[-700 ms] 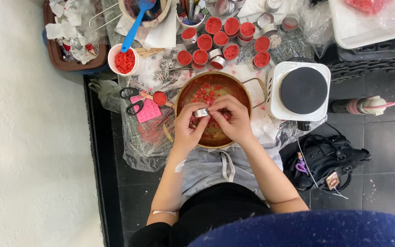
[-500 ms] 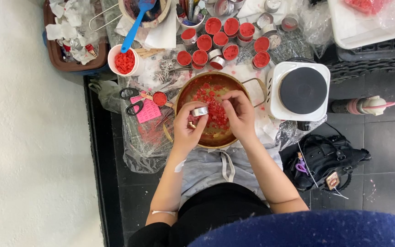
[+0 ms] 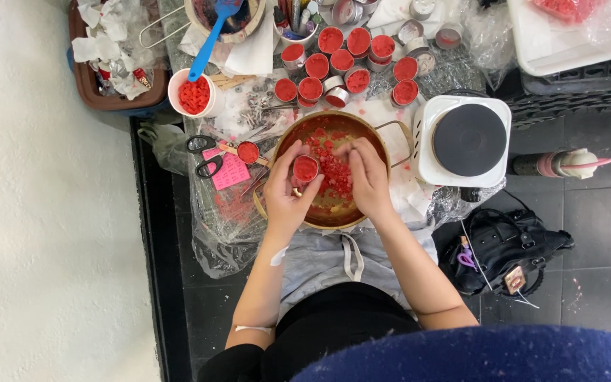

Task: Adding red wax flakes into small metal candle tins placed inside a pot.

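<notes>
Head view: we find the left hand (image 3: 286, 194) with fingers (image 3: 298, 182) clamped on a small tin of red wax (image 3: 305, 168), held over the pot (image 3: 383, 145). The right hand (image 3: 368, 177) has its fingers together, pinching red chips (image 3: 334, 173). We judge that an overfilled or tilted tin could shed chips onto the plastic sheet (image 3: 213, 219).

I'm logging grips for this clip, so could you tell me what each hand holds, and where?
The left hand grips a small red-filled tin by its side wall. The right hand reaches into the pot; its hold cannot be told.

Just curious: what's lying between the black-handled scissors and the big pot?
In the head view, between the scissors and the pot lies a small red-filled tin.
</notes>
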